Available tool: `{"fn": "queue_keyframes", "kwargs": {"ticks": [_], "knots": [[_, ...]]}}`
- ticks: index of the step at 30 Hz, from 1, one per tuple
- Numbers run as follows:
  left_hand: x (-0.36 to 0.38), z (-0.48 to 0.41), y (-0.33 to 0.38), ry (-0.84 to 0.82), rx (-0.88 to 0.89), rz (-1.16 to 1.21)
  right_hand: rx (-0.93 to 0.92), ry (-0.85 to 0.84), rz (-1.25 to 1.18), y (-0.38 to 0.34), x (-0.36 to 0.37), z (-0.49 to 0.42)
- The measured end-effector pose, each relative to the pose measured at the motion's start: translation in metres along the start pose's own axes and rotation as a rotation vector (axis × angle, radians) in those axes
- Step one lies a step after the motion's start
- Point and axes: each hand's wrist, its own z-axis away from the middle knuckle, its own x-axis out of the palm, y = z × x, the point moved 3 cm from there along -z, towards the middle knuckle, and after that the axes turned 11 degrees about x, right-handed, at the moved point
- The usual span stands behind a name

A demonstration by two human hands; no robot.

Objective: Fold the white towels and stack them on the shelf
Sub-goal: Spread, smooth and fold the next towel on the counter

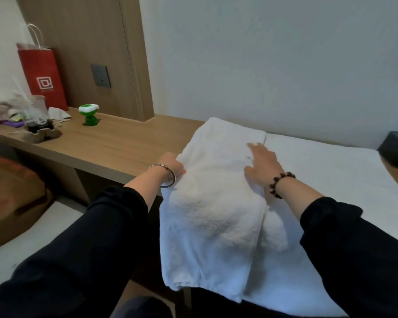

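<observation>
Left hand (pixel 174 166) grips the towel (pixel 211 214) at its left edge, right hand (pixel 262 164) flat with fingers spread on top just right of it, towel folded lengthwise over a spread towel (pixel 331 180) on the desk (pixel 101 145), red bag (pixel 41 74) far left.

one head-worn camera looks forward and down, close over the towel (pixel 211 203).

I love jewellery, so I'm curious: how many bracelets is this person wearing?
2. A thin silver metal bangle circles the left wrist; a dark brown beaded bracelet circles the right wrist. The black sleeves could hide more.
</observation>
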Motion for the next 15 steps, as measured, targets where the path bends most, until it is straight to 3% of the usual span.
{"fn": "queue_keyframes", "kwargs": {"ticks": [3, 8, 12, 13, 15], "knots": [[-0.007, -0.010, -0.005, 0.033, 0.066, -0.074, -0.168, -0.117, 0.253, -0.015, 0.008, -0.001], [-0.012, -0.025, -0.002, 0.049, 0.148, -0.163, -0.118, -0.153, 0.300, -0.029, -0.004, -0.013], [-0.004, -0.033, 0.009, -0.064, 0.257, -0.224, 0.053, -0.552, 0.381, -0.043, -0.006, -0.020], [-0.001, -0.035, 0.010, -0.094, 0.279, -0.234, 0.051, -0.527, 0.429, -0.050, -0.010, -0.027], [0.004, -0.037, 0.010, -0.132, 0.303, -0.229, -0.075, -0.235, 0.502, -0.072, -0.020, -0.047]]}}
